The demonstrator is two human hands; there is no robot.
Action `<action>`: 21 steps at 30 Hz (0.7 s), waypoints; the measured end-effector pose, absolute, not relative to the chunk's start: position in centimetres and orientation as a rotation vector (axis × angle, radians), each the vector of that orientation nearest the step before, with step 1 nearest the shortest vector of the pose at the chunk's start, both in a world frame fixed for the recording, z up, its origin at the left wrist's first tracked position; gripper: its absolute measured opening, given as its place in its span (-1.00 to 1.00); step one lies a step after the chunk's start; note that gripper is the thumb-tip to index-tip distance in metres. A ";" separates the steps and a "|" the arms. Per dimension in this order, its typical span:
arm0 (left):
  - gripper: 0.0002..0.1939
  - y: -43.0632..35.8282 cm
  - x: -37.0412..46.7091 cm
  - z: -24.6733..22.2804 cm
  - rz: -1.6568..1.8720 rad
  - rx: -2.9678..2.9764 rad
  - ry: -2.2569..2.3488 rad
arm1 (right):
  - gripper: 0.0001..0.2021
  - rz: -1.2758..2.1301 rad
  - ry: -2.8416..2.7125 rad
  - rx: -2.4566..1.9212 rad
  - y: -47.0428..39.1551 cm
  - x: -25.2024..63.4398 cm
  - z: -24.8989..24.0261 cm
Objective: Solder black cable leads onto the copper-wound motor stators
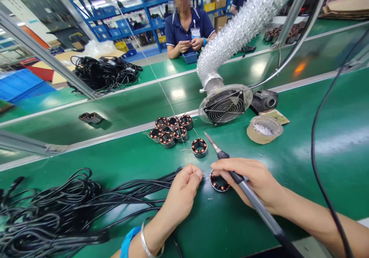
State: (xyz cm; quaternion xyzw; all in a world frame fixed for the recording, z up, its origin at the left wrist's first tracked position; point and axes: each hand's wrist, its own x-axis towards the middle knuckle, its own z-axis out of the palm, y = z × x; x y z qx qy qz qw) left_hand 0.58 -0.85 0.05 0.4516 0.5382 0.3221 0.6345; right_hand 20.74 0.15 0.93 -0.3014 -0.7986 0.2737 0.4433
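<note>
My right hand (253, 181) grips a soldering iron (245, 191) like a pen, its tip raised and pointing away to the upper left. Under the right fingers lies a copper-wound stator ring (219, 182), partly hidden; the fingertips seem to touch it. My left hand (186, 187) is pinched closed just left of that ring. Fine wire ends poke out past its fingertips, while the rest of what it holds is hidden. Another stator (199, 148) sits just beyond, left of the iron's tip, and several more stators (167, 139) are grouped behind it.
Black cables (86, 200) are heaped at left. A fume-extractor fan (225, 107) hangs from a foil duct (239, 31). Near it are a round tub (264, 129) and a black iron holder (264, 100). A dark cord (314, 135) hangs at right. A co-worker (188, 31) sits opposite.
</note>
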 end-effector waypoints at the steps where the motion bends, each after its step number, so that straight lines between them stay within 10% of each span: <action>1: -0.65 -0.9 0.6 0.0 0.734 1.059 1.244 | -0.66 0.708 -1.940 -0.791 -0.3 21.0 1.4; 21: -0.73 -1.2 0.4 0.0 0.708 1.155 1.286 | -0.82 0.786 -1.574 -0.995 -1.8 21.8 0.4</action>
